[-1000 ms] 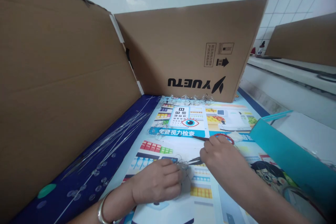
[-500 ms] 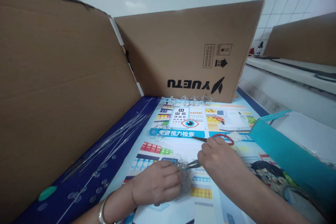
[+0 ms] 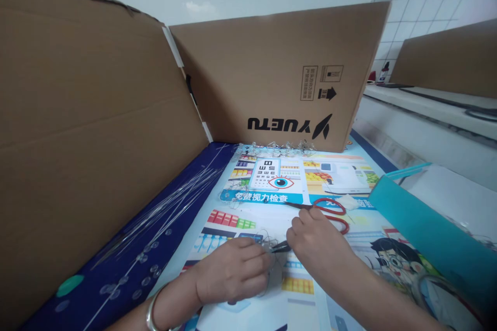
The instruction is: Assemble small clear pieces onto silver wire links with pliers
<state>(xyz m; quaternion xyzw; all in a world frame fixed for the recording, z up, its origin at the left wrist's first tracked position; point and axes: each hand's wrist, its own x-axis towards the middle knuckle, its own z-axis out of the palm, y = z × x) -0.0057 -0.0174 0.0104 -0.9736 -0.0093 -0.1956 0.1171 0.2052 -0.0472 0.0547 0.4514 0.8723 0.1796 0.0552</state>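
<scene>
My left hand [image 3: 236,269], with a silver bangle at the wrist, is closed on a small tangle of thin clear wire [image 3: 267,240]. Loops of it stick up past the fingertips. My right hand [image 3: 314,238] grips needle-nose pliers [image 3: 281,247], whose handles are hidden in the palm. The dark jaws point left and meet the wire close to my left fingers; whether they pinch it, I cannot tell. Partly behind my right hand lie red-handled scissors [image 3: 337,207], blades toward the left.
Cardboard panels [image 3: 272,72] stand at the back and left. Clear strands [image 3: 174,196] and clear beads [image 3: 143,257] lie on the blue cloth. More tangled clear pieces [image 3: 279,149] line the back panel. At right are a teal box [image 3: 419,212] and a round ring [image 3: 442,300].
My right hand has moved slightly left and down, and the pliers' jaws, apart before, now look closer together. More of the scissors' red handles shows. My left hand has barely moved.
</scene>
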